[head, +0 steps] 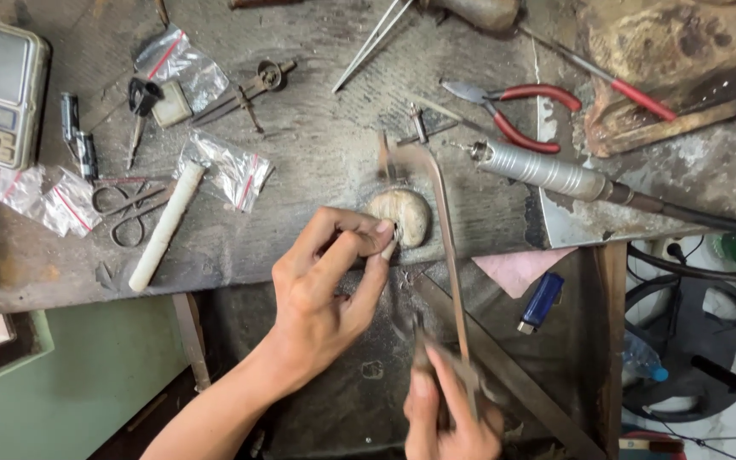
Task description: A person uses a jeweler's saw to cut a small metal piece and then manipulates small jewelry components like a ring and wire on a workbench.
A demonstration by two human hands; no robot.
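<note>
My left hand (330,281) pinched a tiny, light metal piece (395,232), hard to make out, against the worn bench pin (402,215) at the counter (317,145) edge; my right hand (449,409) gripped the stiff, thin-bladed saw frame (436,213) by its handle, blurred.

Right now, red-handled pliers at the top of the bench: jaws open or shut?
Shut. The red-handled metal pliers lie flat on the grey worn workbench, tips meeting in one point with no gap showing, though the handles splay apart.
</note>
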